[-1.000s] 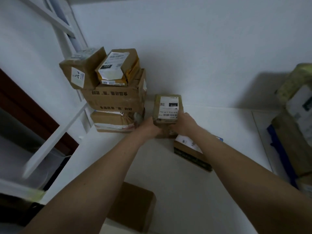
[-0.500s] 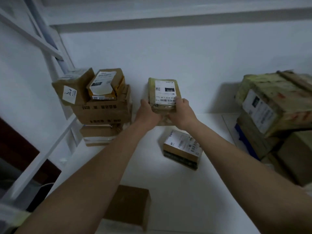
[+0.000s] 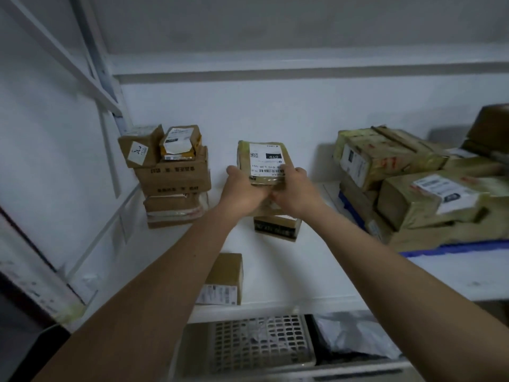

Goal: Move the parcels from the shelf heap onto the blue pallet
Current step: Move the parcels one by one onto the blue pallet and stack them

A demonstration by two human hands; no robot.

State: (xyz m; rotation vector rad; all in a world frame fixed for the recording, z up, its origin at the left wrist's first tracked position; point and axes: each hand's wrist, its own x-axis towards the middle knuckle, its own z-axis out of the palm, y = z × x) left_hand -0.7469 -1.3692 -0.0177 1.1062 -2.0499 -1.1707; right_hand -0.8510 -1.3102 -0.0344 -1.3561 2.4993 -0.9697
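A small parcel [image 3: 263, 164], wrapped in yellowish tape and bearing a white label marked 010, is held up off the white shelf [image 3: 275, 266] with its labelled face tilted toward the camera. It is clamped from both sides: the left hand [image 3: 243, 188] is curled round its lower left edge and the right hand [image 3: 293, 190] round its lower right edge, the thumbs lying on the front face. A two-sided grip is probably chosen because the glossy tape looks slippery and the load is kept level this way.

The heap [image 3: 170, 175] is stacked in the shelf's back left corner against the wall, where larger cartons are laid underneath and two small boxes are perched on top. That order is sensible, since the broad boxes give a stable base. A dark-printed carton [image 3: 276, 227] is left lying on the shelf just below the hands, and another box [image 3: 224, 279] sits near the front edge.

To the right, the blue pallet [image 3: 454, 248] is seen mostly as a blue rim, with taped parcels [image 3: 385, 158] already piled on it. The held parcel is judged to be bound there, and a free spot on top of that pile would have to be found so nothing is toppled.
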